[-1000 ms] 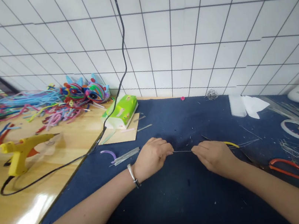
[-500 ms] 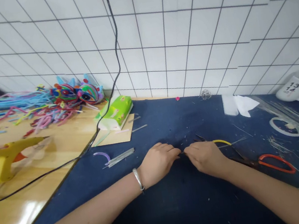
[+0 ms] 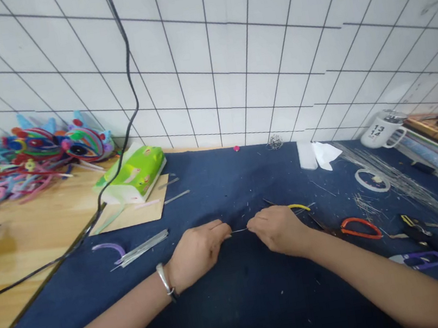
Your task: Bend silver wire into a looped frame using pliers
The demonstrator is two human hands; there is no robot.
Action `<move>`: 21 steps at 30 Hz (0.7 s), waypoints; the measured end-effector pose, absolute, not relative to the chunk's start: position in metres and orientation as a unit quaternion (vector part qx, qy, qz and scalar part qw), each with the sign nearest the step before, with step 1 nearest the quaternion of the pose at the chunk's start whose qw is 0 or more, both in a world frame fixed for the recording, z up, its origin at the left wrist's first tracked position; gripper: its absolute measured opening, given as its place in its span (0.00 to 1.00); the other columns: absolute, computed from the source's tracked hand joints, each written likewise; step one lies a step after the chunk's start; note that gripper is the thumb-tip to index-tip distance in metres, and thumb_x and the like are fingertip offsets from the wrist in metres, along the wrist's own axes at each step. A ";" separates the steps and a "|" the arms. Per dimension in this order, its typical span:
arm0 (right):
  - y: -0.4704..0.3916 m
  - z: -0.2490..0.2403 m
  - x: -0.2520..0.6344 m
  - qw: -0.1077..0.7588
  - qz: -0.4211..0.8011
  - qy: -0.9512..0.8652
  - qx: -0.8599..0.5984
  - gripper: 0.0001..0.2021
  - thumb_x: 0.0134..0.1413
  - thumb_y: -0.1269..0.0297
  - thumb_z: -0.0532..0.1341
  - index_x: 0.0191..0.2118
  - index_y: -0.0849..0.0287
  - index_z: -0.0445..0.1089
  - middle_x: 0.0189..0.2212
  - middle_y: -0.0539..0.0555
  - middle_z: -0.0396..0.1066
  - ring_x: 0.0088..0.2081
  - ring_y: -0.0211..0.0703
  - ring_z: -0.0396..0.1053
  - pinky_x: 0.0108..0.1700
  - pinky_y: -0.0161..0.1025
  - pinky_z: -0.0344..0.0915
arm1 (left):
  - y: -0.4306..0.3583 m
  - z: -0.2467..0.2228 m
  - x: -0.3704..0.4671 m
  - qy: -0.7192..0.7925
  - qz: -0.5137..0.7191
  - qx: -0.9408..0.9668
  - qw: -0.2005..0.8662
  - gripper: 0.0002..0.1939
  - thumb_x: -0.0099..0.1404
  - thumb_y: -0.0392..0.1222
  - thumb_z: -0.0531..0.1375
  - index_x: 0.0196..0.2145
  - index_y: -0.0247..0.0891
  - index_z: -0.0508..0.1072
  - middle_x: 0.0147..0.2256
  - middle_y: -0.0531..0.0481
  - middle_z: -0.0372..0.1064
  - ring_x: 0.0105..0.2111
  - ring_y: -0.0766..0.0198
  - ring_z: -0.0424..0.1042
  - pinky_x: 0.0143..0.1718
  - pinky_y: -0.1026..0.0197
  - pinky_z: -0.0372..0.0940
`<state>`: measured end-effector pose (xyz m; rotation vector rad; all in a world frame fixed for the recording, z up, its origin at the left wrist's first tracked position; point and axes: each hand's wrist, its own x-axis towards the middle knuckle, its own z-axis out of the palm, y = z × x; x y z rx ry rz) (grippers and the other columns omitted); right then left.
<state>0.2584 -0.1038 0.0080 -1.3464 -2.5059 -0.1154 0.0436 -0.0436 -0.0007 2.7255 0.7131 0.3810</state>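
Between my two hands runs a thin pale wire (image 3: pixel 239 230), roughly level above the dark blue cloth (image 3: pixel 233 315). My left hand (image 3: pixel 199 252), with a silver bangle (image 3: pixel 165 281) at the wrist, is closed in a pinch on one end. My right hand (image 3: pixel 279 232) is closed on the other end, its fingertips a short gap away. Partly hidden behind the right hand and forearm are pliers with a yellow handle (image 3: pixel 299 207) and an orange-red handle (image 3: pixel 361 228). Left of my left hand lie a bundle of short wires (image 3: pixel 145 247) and a purple curved strip (image 3: pixel 110 248).
A green tissue pack (image 3: pixel 137 170) rests on cardboard (image 3: pixel 144 214). Colourful pipe-cleaner figures (image 3: pixel 84 143) stand at the back left. Long wires (image 3: pixel 402 175), a tape ring (image 3: pixel 372 180), purple thread snips (image 3: pixel 420 260) and a white mug (image 3: pixel 381 131) are on the right. A black cable (image 3: pixel 129 73) hangs down.
The view has turned right, so things sit further left and books appear at right. My hands have moved apart a little, and more of the wire shows between them.
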 end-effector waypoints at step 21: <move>-0.083 0.010 0.299 0.165 0.009 -0.875 -0.455 0.11 0.57 0.64 0.50 0.35 0.56 0.70 0.32 0.50 0.73 0.34 0.36 0.69 0.35 0.32 0.61 | -0.012 0.002 0.025 0.246 0.163 0.945 0.141 0.11 0.64 0.34 0.46 0.33 0.38 0.67 0.31 0.51 0.67 0.31 0.66 0.68 0.32 0.65 0.60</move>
